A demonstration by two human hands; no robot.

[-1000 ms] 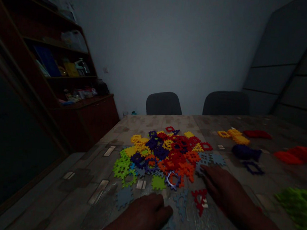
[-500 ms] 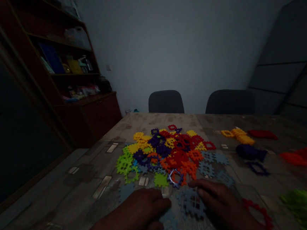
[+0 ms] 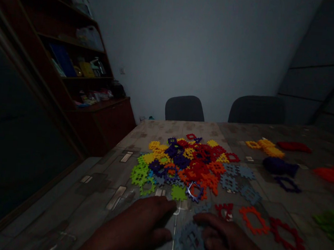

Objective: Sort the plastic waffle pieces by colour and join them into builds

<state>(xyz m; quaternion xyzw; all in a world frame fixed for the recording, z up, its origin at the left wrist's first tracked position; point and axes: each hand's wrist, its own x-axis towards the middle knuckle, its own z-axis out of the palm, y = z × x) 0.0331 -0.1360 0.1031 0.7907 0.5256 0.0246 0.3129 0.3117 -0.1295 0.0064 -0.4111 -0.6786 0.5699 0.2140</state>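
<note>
Grey toothed interlocking tiles (image 3: 190, 242), at least one with window-like openings, are in my right hand (image 3: 227, 237), whose thumb and fingers close on their right side. How many are in the stack I cannot make out. Just left of them, my left hand (image 3: 144, 221) is low over the table with its thumb apart from the fingers and nothing visible between them. Another grey tile (image 3: 203, 208) lies flat past my right fingertips. Near the right hand lie a red triangular piece (image 3: 224, 210), an orange ring piece (image 3: 254, 220) and a red ring piece (image 3: 288, 236).
A mixed heap of coloured toothed tiles (image 3: 181, 161) spreads across the middle of the table (image 3: 103, 193). Several grey tiles (image 3: 229, 182) lie at its right edge. Farther right are yellow (image 3: 269, 147), purple (image 3: 279, 166), red-orange (image 3: 332, 174) and green (image 3: 332, 226) groups. Two chairs (image 3: 185, 108) stand behind.
My right hand has come nearer with the grey tiles, uncovering the red triangle and orange ring. Grey tiles that lay around my left hand are gone from there. The view has shifted slightly.
</note>
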